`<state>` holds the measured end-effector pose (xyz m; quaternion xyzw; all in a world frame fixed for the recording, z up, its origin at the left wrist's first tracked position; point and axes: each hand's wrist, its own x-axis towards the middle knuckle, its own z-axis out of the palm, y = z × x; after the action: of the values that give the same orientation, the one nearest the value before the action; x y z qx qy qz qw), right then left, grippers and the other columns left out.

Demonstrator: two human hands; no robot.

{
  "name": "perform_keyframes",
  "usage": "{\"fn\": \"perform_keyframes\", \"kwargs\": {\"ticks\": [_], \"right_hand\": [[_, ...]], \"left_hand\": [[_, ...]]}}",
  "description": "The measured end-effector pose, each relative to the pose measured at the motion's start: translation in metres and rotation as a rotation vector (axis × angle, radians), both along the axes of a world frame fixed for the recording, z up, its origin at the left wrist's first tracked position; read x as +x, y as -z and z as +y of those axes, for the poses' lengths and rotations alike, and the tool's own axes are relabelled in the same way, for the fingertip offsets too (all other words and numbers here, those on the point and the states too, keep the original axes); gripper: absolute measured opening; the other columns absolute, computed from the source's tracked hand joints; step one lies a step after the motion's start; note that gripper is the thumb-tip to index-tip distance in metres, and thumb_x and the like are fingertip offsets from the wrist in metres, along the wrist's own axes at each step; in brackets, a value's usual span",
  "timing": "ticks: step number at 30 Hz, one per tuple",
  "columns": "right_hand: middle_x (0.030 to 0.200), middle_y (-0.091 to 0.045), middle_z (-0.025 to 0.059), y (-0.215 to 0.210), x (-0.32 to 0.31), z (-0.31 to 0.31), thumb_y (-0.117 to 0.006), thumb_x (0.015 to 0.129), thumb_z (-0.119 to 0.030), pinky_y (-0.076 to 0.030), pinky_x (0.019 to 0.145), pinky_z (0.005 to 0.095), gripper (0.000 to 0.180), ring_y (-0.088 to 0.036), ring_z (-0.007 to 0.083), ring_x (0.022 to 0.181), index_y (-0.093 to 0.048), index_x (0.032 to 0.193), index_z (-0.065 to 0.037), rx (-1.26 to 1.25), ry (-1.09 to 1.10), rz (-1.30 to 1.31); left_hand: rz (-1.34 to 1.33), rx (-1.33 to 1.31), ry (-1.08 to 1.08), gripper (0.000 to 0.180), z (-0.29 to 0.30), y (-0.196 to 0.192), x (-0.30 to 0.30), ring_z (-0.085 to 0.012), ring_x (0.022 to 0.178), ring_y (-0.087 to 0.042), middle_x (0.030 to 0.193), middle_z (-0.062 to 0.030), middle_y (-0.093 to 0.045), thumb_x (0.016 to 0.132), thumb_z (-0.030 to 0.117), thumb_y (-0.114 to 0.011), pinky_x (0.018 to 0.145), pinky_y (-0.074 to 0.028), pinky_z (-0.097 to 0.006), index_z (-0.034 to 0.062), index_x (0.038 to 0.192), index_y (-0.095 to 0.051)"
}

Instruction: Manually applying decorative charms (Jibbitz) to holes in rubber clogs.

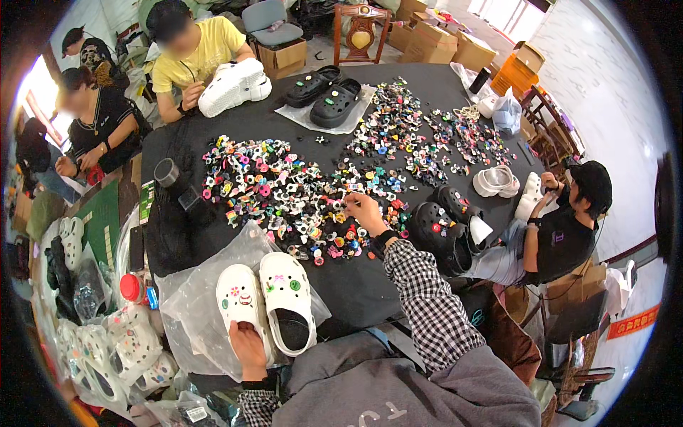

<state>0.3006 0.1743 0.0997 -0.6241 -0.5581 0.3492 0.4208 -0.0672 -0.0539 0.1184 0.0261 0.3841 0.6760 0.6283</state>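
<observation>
In front of me a pair of white clogs lies on a clear plastic bag (192,285). My left hand (247,349) grips the left white clog (240,292), its fingers inside the foot opening and partly hidden. Beside it, untouched, is the right white clog (286,281). Both carry small colourful charms on their uppers. My right hand (366,213) reaches over the wide heap of loose shoe charms (284,192), with fingertips pinched together low among the pieces. What they hold, if anything, is too small to make out.
Black clogs (334,103) sit on plastic at the table's far side, and more black clogs (437,231) stand right of my right arm. A person in yellow handles a white shoe (235,87); another at right holds a white clog (528,196). Bagged clogs (107,356) lie at lower left.
</observation>
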Motion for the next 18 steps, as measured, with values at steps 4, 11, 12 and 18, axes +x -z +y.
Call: {"fn": "perform_keyframes", "kwargs": {"ticks": [4,11,12,18], "right_hand": [[0.088,-0.06,0.0142,-0.009,-0.001,-0.009,-0.054,0.081,0.001,-0.054,0.067,0.0337,0.021,-0.065,0.0246,0.076,-0.065,0.099,0.001,-0.016,0.046,0.037],[0.093,-0.054,0.0146,-0.014,-0.034,-0.036,-0.05,0.078,0.005,-0.048,0.076,0.0411,0.034,-0.056,0.0323,0.09,-0.065,0.105,-0.009,0.218,-0.325,-0.355],[0.095,-0.053,0.014,-0.011,-0.034,-0.041,-0.051,0.079,0.004,-0.049,0.075,0.0405,0.032,-0.057,0.0321,0.089,-0.065,0.105,-0.009,0.192,-0.336,-0.43],[0.097,-0.051,0.0142,-0.007,-0.03,-0.058,-0.055,0.083,-0.003,-0.05,0.073,0.0404,0.02,-0.058,0.0338,0.084,-0.064,0.1,-0.007,0.135,-0.336,-0.52]], "left_hand": [[0.013,0.035,0.004,0.04,0.0,-0.001,-0.001,-0.0189,0.107,-0.053,0.116,-0.0075,-0.059,0.092,0.027,-0.052,0.096,-0.039,-0.032,0.0022,0.123,-0.049],[0.017,0.038,0.008,0.042,-0.001,0.005,-0.003,-0.0204,0.111,-0.054,0.119,-0.0077,-0.058,0.092,0.029,-0.052,0.096,-0.04,-0.033,0.0015,0.123,-0.049],[0.017,0.038,0.007,0.042,-0.002,0.007,-0.003,-0.0204,0.111,-0.054,0.119,-0.0077,-0.058,0.092,0.029,-0.052,0.096,-0.04,-0.033,0.0015,0.123,-0.049],[0.009,0.058,-0.002,0.044,-0.002,0.005,0.0,-0.0211,0.112,-0.051,0.122,-0.0098,-0.056,0.093,0.028,-0.051,0.1,-0.037,-0.034,0.0001,0.127,-0.046]]}}
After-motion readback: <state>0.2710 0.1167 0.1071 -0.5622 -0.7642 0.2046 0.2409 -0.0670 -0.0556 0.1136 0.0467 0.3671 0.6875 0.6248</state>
